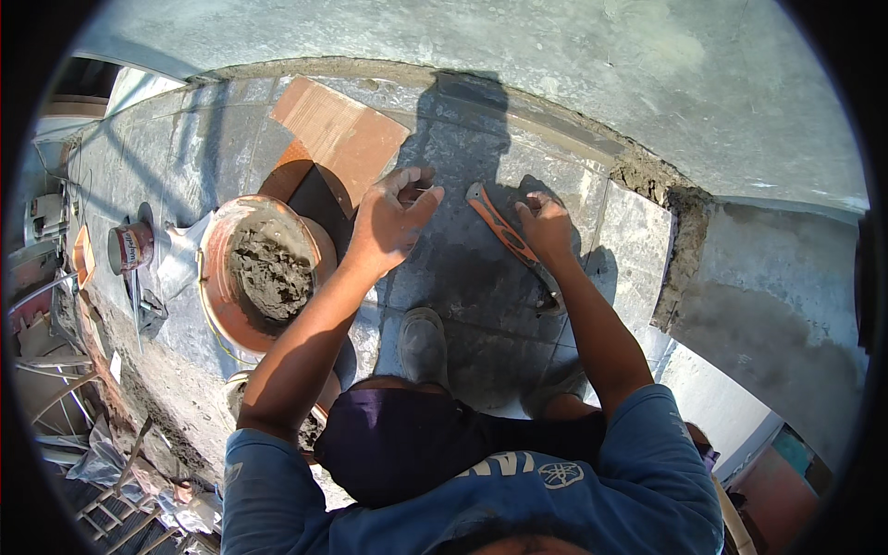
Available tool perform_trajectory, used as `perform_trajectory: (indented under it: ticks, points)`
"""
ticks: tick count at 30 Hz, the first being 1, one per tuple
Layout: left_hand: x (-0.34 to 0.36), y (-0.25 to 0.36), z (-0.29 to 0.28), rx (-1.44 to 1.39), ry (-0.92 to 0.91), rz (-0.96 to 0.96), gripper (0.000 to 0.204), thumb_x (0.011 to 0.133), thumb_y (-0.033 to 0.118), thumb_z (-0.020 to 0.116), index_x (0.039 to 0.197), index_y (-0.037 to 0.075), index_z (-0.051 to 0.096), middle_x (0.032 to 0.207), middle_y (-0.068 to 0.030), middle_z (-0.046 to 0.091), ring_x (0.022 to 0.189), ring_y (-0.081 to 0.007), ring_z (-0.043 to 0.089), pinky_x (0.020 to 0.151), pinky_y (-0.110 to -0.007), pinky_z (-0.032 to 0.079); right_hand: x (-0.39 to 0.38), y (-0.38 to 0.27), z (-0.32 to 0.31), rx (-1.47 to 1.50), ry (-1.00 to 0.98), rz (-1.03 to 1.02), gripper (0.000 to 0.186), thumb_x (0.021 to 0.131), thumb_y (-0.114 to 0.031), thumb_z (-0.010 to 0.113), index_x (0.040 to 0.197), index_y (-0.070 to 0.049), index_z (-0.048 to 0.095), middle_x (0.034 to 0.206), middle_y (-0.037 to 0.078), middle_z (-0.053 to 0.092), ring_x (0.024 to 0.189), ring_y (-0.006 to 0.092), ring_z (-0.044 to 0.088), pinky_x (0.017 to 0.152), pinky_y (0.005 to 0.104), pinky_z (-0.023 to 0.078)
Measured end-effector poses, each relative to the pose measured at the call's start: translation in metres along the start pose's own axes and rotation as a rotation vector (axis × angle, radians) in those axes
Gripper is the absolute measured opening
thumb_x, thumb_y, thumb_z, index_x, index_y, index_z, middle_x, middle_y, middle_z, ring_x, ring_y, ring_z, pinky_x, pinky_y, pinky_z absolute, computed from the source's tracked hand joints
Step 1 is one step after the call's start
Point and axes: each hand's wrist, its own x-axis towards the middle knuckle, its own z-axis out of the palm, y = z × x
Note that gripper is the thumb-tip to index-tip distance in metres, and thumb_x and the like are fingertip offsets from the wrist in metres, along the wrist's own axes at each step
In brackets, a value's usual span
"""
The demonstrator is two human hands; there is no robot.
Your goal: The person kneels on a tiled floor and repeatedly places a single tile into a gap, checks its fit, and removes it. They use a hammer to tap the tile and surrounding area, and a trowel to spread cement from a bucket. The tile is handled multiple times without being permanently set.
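Note:
My left hand (393, 222) is raised over the grey tiled floor, thumb and fingers curved but apart, with nothing plainly held. To its right, my right hand (548, 229) has its fingers curled together; whatever they may pinch is too small to make out. Close beside that hand lies a tool with an orange and black handle (502, 228), perhaps a hammer, its dark end partly under my right forearm. Left of my left forearm stands an orange bucket (215, 305) of wet grey mortar (270, 268). Brownish tiles (338, 129) rest beyond the bucket.
A grey plastered wall (601, 74) curves along the far side, with a rough mortar gap at its foot. A tin can (129, 248) and an orange object (83, 257) are at left. Debris and sticks (102, 462) lie lower left. My boot (424, 347) stands near the bucket.

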Motion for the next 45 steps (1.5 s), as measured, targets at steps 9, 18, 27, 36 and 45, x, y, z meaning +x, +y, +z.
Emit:
perform_trajectory:
  ticks: [9,18,27,36,45]
  points:
    - [0.203,-0.076,0.11,0.388,0.251,0.02,0.067,0.086,0.021,0.061,0.141,-0.014,0.045,0.123,-0.0364,0.061,0.114,-0.0461,0.062,0.1,-0.048,0.048,-0.074,0.103,-0.031,-0.005,0.15,0.191,0.032,0.091,-0.031,0.07,0.109,-0.005,0.068,0.102,0.016,0.068,0.099,0.0357,0.065,0.088,0.0459,0.05]
    - [0.21,-0.101,0.143,0.457,0.305,0.127,0.07,0.087,0.02,0.063,0.144,-0.014,0.04,0.126,-0.0347,0.058,0.117,-0.0471,0.058,0.105,-0.048,0.045,-0.08,0.107,-0.046,-0.111,0.115,0.124,0.037,0.089,-0.034,0.072,0.114,-0.007,0.067,0.112,0.016,0.066,0.109,0.0366,0.06,0.095,0.046,0.047]
    - [0.223,-0.108,0.115,0.467,0.231,-0.019,0.058,0.088,0.031,0.069,0.13,-0.008,0.06,0.122,-0.0262,0.061,0.122,-0.0436,0.054,0.103,-0.049,0.045,0.018,0.089,-0.129,-0.085,0.449,-0.082,0.045,0.095,-0.034,0.07,0.119,0.002,0.062,0.11,0.021,0.062,0.102,0.0373,0.061,0.087,0.0457,0.049]
    - [0.217,-0.138,-0.049,0.535,1.099,-0.94,0.096,0.067,0.054,0.089,0.134,0.003,0.041,0.134,-0.0201,0.048,0.126,-0.0331,0.052,0.102,-0.045,0.046,-0.015,0.076,-0.074,-0.028,0.211,-0.099,0.039,0.091,-0.028,0.075,0.118,-0.003,0.064,0.114,0.017,0.064,0.103,0.0329,0.064,0.087,0.0414,0.051]
    - [0.214,-0.203,-0.125,-0.266,0.905,-0.591,0.059,0.071,0.024,0.092,0.119,0.004,0.065,0.12,-0.0125,0.07,0.105,-0.0256,0.068,0.09,-0.041,0.056,-0.031,0.044,-0.05,0.115,0.198,-0.052,0.038,0.091,-0.024,0.075,0.119,-0.001,0.064,0.112,0.016,0.065,0.097,0.0296,0.065,0.083,0.0392,0.053]
